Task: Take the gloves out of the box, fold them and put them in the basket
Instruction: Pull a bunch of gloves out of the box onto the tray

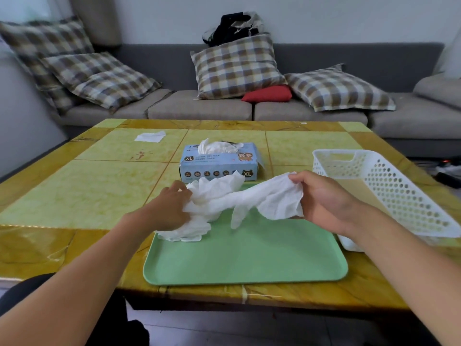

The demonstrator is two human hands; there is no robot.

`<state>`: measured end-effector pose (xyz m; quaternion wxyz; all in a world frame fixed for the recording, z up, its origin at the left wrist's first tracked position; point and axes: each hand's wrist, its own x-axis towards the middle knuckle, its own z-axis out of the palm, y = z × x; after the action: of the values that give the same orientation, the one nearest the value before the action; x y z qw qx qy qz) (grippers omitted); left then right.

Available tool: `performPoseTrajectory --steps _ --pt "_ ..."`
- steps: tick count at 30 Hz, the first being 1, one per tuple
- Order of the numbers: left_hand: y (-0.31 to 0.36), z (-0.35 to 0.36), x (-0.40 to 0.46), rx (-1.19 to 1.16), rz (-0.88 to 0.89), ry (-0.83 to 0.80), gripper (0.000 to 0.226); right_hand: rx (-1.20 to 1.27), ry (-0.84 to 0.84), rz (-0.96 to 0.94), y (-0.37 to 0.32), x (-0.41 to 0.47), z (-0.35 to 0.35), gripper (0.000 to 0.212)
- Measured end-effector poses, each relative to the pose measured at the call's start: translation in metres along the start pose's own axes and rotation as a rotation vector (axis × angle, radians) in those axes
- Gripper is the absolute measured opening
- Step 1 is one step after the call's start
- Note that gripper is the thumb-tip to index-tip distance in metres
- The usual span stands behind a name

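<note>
Both hands' fingers pinching gloves, above tray

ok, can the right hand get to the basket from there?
Probably yes: the basket sits just right of the right hand, nothing between them, but its fingers grip a glove.

A thin white glove, crumpled and stretched sideways, hangs in the air just in front of a pale blue box marked XL. More white gloves bunch out of the box's top opening. Another crumpled glove lies nearer than the box. A white perforated basket stands right of the box, tilted.
</note>
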<state>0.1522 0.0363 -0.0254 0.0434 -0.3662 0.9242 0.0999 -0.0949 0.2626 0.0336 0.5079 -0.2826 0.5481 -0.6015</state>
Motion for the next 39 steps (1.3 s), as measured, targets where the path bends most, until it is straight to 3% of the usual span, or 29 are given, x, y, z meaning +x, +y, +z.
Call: performPoseTrajectory --steps 4,7,9,11,14,15,17,19,20,22,28,30,34,39 --pt "0.000 -0.001 0.001 0.092 -0.054 -0.017 0.050 0.062 0.083 -0.046 -0.016 -0.006 -0.012 0.020" --pt "0.010 -0.018 -0.009 -0.028 -0.124 0.004 0.076 -0.017 0.085 -0.071 -0.021 -0.006 -0.017 0.013" --pt "0.025 -0.032 -0.017 -0.140 -0.066 0.154 0.093 -0.084 0.078 -0.046 -0.018 -0.002 -0.015 0.013" --pt "0.051 -0.042 -0.029 -0.404 0.119 0.265 0.100 -0.122 0.002 -0.009 -0.015 0.000 -0.006 0.009" --pt "0.115 -0.046 -0.040 -0.951 0.274 0.039 0.108 -0.099 -0.108 0.023 -0.014 -0.001 0.003 0.023" --pt "0.131 -0.042 -0.037 -1.006 0.280 -0.006 0.103 -0.068 -0.138 0.026 -0.016 -0.002 0.006 0.028" --pt "0.148 -0.036 -0.029 -1.117 0.282 -0.036 0.068 -0.034 -0.157 0.007 -0.021 -0.004 0.009 0.031" --pt "0.149 -0.035 -0.022 -1.260 0.257 -0.083 0.037 -0.077 -0.054 -0.022 -0.025 -0.003 0.005 0.033" --pt "0.147 -0.036 -0.021 -1.319 0.242 -0.107 0.033 -0.096 0.025 -0.032 -0.027 -0.002 0.001 0.036" --pt "0.143 -0.035 -0.018 -1.408 0.231 -0.140 0.034 -0.074 0.132 -0.041 -0.030 -0.001 -0.010 0.041" --pt "0.135 -0.030 -0.014 -1.346 0.155 -0.100 0.010 -0.005 0.173 -0.111 -0.030 -0.003 -0.019 0.022" --pt "0.131 -0.029 -0.011 -1.356 0.166 -0.083 0.016 -0.024 0.167 -0.135 -0.032 0.000 -0.015 0.022" --pt "0.126 -0.026 -0.006 -1.363 0.155 -0.023 0.018 -0.152 0.183 -0.187 -0.038 0.000 -0.005 0.019" --pt "0.126 -0.031 -0.008 -1.375 0.114 0.124 0.009 -0.439 0.268 -0.474 -0.043 -0.008 0.003 0.017"
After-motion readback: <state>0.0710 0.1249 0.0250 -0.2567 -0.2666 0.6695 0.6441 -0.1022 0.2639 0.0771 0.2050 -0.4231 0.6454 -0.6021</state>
